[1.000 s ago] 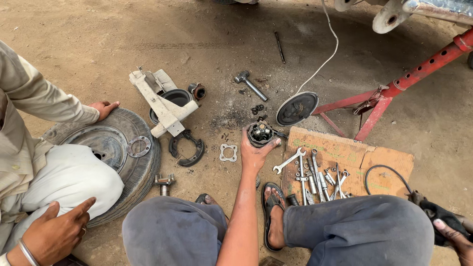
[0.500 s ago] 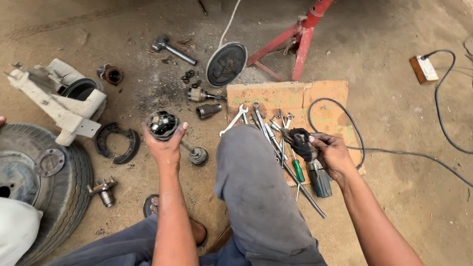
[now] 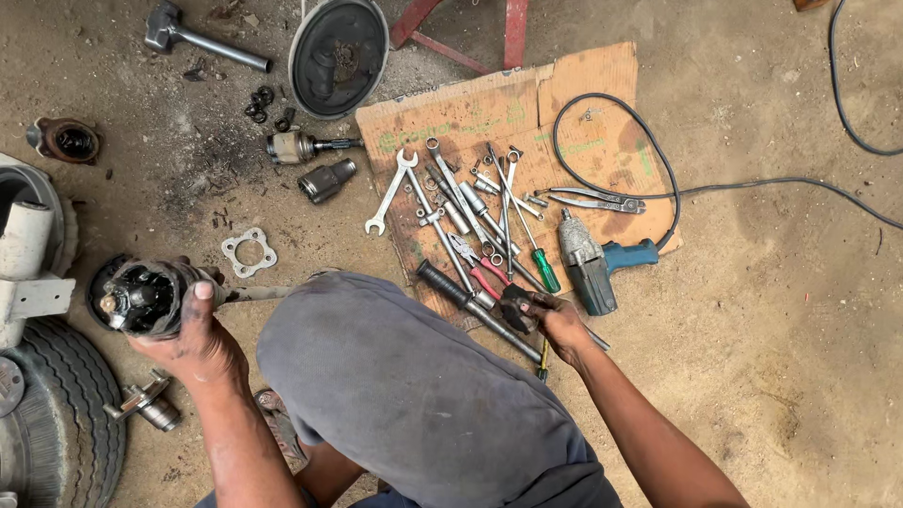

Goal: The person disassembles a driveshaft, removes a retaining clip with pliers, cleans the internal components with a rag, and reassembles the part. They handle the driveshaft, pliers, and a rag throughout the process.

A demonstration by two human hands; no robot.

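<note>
Greasy round hub [image 3: 141, 298], scattered steel wrenches [image 3: 450, 202]

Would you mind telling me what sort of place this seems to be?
Probably an informal vehicle repair yard on bare dirt ground. Spanners lie spread on flattened cardboard, a tyre lies nearby, and the left hand holds a greasy joint part.

Left hand [image 3: 193, 339] curled in a tight grasp, right hand [image 3: 557, 323] reaching forward, fingers pinched
</note>
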